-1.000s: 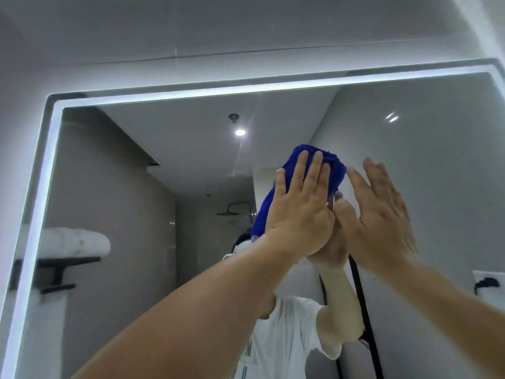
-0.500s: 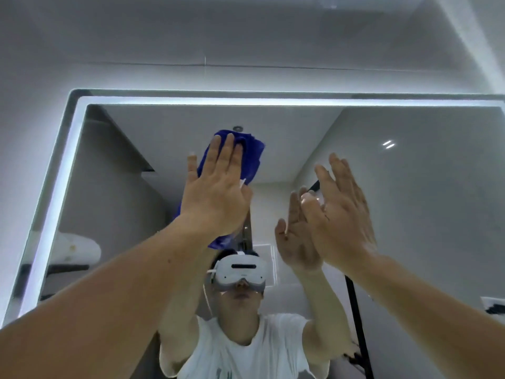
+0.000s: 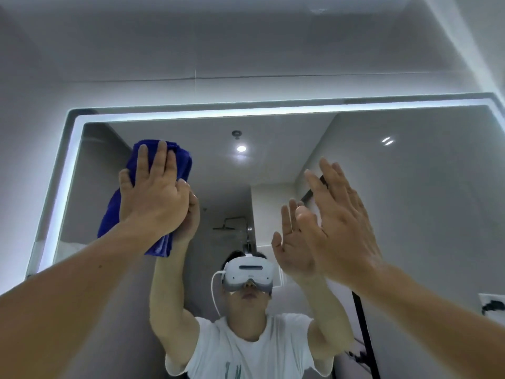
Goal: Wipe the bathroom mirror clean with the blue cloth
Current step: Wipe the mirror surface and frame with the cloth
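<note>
Pressure, evenly spread, is what I judge this stroke needs. My left grip [image 3: 155, 198] lies flat with its fingers straight, pressing the blue cloth [image 3: 177, 160] against the mirror [image 3: 410, 187]. The cloth is bunched under the palm, one fold showing above the fingertips and a tail hanging below the wrist. Above this grip and out to its left runs the lit border [image 3: 191, 114], with a band of glass between.

From here I would work that band next. I would slide up to the border, then run across in overlapping passes so no strip is missed. The wad looks thick, so opening it flatter under the palm should give more contact and fewer streaks. The loose tail could drag, so I would tuck it in.

My right grip [image 3: 344, 222] is held wide, fingers straight, holding nothing, level with the left and well apart from it. I cannot tell whether it touches the glass. A bare palm would likely leave prints, so I would hold it off.
</note>
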Action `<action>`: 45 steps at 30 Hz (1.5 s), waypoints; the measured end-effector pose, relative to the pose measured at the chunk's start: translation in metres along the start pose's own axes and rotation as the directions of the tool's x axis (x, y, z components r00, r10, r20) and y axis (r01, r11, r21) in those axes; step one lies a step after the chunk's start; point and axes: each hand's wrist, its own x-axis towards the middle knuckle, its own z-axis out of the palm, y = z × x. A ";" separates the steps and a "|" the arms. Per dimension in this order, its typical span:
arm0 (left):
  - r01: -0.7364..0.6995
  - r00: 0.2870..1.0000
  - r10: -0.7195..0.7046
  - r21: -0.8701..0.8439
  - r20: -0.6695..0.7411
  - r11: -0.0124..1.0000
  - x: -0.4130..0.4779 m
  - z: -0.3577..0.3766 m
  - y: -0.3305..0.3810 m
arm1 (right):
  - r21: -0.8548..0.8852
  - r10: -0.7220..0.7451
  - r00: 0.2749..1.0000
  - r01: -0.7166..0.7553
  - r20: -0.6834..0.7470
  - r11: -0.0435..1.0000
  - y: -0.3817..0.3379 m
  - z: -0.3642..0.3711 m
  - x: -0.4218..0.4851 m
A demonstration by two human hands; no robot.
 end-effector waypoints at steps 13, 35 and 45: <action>-0.217 0.970 0.145 -0.428 -0.197 0.877 0.009 -0.007 -0.022 | 0.087 0.092 0.996 -0.091 -0.016 0.992 0.037 -0.052 -0.019; -0.323 0.945 0.320 -0.045 -0.071 0.945 0.013 0.018 -0.093 | 0.118 -0.029 0.999 0.026 0.019 0.993 -0.100 0.065 -0.011; 0.062 0.996 -0.074 -0.185 -0.057 0.981 0.127 -0.017 -0.174 | 0.034 -0.123 0.991 0.121 0.059 0.992 -0.159 0.085 0.071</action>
